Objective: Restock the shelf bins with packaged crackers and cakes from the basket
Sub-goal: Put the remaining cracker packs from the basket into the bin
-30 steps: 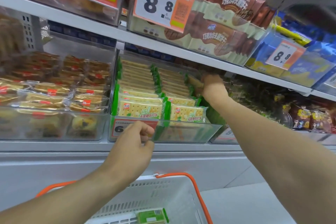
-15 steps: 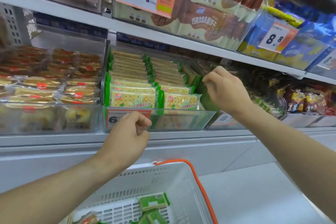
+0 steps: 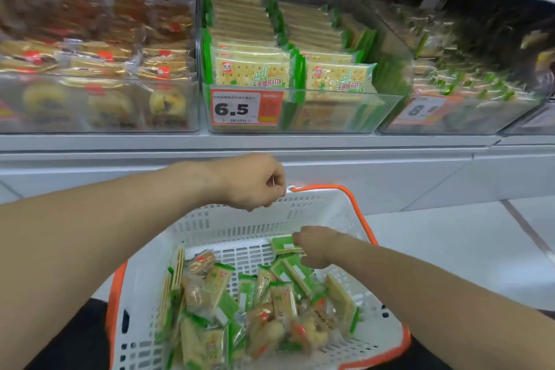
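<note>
A green cracker pack [image 3: 284,245], lying at the far end of the white basket [image 3: 210,228], is pinched by the fingers of the right hand [image 3: 318,246]. It is judged light, slick and brittle, best taken by its edges. The left hand [image 3: 255,182] is curled above the rim, apparently empty.

The bins [image 3: 300,111] are clear glossy plastic, the basket [image 3: 228,225] matt white perforated plastic, the cracker packs [image 3: 252,69] shiny film, the shelf [image 3: 240,141] smooth.
</note>
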`<act>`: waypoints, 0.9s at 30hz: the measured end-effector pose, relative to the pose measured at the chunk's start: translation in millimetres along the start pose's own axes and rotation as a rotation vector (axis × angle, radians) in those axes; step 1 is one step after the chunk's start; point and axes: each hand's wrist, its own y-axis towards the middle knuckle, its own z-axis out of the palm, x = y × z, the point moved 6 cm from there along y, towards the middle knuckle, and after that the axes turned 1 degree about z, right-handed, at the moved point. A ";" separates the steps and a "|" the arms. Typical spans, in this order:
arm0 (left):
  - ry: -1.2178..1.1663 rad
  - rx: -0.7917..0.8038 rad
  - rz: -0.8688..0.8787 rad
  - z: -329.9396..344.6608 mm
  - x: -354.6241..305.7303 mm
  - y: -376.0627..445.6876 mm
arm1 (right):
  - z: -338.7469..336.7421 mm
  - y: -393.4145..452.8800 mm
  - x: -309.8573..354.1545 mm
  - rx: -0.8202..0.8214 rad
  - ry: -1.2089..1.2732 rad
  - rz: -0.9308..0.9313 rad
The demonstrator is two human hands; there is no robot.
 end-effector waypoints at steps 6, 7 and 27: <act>0.047 0.013 -0.025 6.7 0.0 -1.4 | 67.4 42.3 -4.9 -0.113 0.259 0.263; 0.020 0.015 -0.032 8.6 1.6 -0.6 | 66.7 47.7 -10.6 -0.186 0.276 0.255; -0.323 0.113 -0.256 24.4 42.7 -0.8 | 61.5 90.9 -26.8 -0.152 -0.022 0.069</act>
